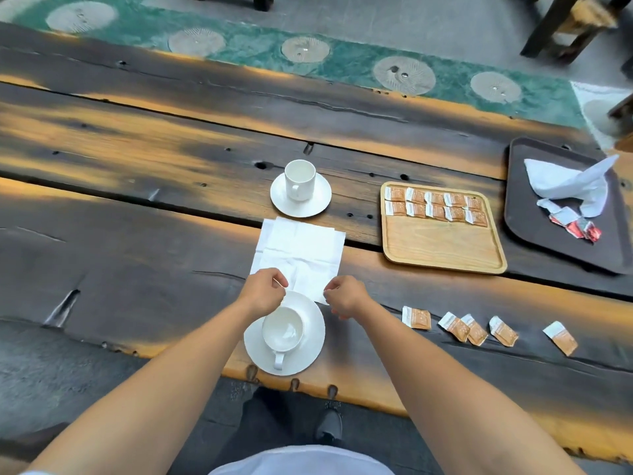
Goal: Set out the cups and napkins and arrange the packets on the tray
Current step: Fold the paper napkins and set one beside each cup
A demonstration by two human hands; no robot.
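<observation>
head view: left hand (263, 292) and right hand (344, 296) fingers each pinch the napkin (301, 252) near corners.

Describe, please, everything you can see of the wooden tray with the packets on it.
The wooden tray is a light, rounded-cornered rectangle with a low raised rim, lying flat on the dark table right of the cups. Two neat rows of orange-and-white packets fill its far end; the near part is bare. Neither hand touches it.
</observation>
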